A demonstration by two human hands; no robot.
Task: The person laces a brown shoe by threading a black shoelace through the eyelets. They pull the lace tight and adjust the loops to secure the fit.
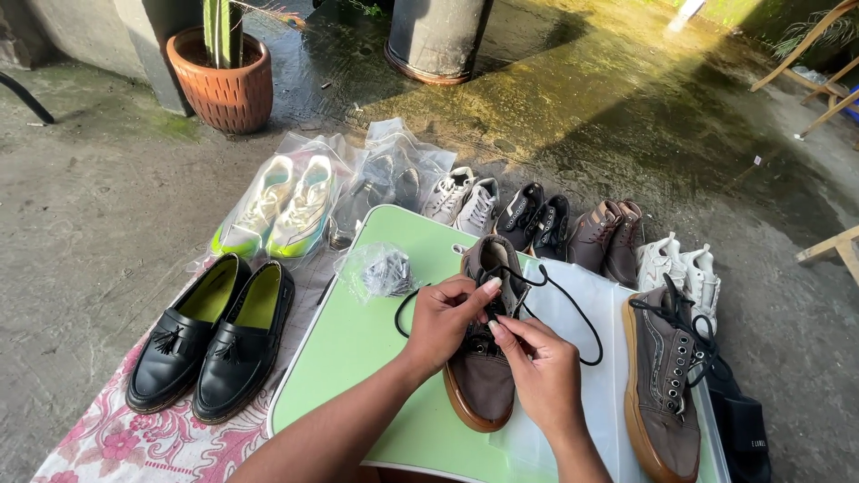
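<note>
Black tasselled loafers point(213, 338) are sitting at the left on a floral cloth point(116, 443), beside a green table point(358, 349). The left hand point(445, 317) is pinching a black lace point(573, 309) over the tongue of a brown sneaker point(483, 376) lying mid-table, fingers closed on it. The right hand point(541, 367) is gripping the lace lower down, fingertips together. The matching sneaker point(667, 385) is lying at the right.

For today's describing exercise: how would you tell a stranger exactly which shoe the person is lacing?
Start at the light green table. Two brown sneakers with tan soles lie on it. The one meant is the left sneaker, under the left hand and right hand, its black lace looping loose; the right sneaker lies untouched.
</note>
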